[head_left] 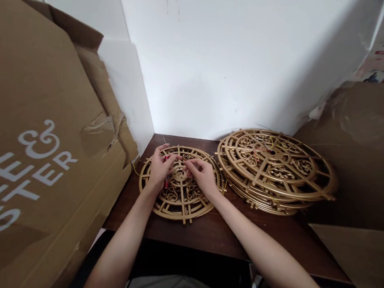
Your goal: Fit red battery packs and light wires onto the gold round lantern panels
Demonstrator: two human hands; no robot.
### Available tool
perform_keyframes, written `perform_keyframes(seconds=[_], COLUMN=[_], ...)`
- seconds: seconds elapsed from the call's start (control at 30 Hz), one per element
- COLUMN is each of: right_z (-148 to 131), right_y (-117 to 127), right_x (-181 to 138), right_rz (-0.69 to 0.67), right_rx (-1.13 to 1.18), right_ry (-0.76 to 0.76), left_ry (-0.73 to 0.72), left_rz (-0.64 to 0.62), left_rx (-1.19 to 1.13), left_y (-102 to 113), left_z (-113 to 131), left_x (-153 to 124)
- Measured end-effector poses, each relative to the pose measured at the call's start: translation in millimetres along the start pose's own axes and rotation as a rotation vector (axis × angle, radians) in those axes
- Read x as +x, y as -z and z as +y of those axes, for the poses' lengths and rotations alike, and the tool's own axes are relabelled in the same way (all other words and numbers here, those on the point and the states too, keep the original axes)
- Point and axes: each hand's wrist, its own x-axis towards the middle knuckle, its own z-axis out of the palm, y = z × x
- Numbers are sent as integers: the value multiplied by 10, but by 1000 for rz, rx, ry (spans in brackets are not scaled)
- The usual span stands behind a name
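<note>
A round gold openwork disc [183,204] lies flat on a dark brown table [216,231]. My left hand [160,168] rests on the disc's upper left part, its fingers closed round a small red object [167,182] that I cannot name. My right hand [202,175] lies on the disc just right of its hub, with fingertips pinched together near the centre; what they hold is too small to see. Thin yellow wire shows at the disc's edges.
A stack of several similar gold discs [277,170] with wires sits to the right on the table. A large printed cardboard box [36,166] leans at the left. Brown cardboard [364,156] stands at the right. A white wall is behind.
</note>
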Motion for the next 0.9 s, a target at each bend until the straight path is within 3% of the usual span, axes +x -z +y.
perform_keyframes(seconds=[0.33, 0.57, 0.73, 0.9], right_z=[17, -28, -68, -60], right_y=[-2, -10, -9, 8], right_x=[-6, -32, -61, -42], right_rz=[31, 67, 134, 132], right_rx=[40, 61, 30, 50], right_ry=[2, 66, 149, 144], left_ry=[-79, -67, 12, 16], left_rz=[23, -161, -337, -283], left_rx=[71, 285, 291, 283], left_y=[34, 21, -24, -19], left_z=[-9, -9, 7, -10], left_x=[-18, -28, -81, -72])
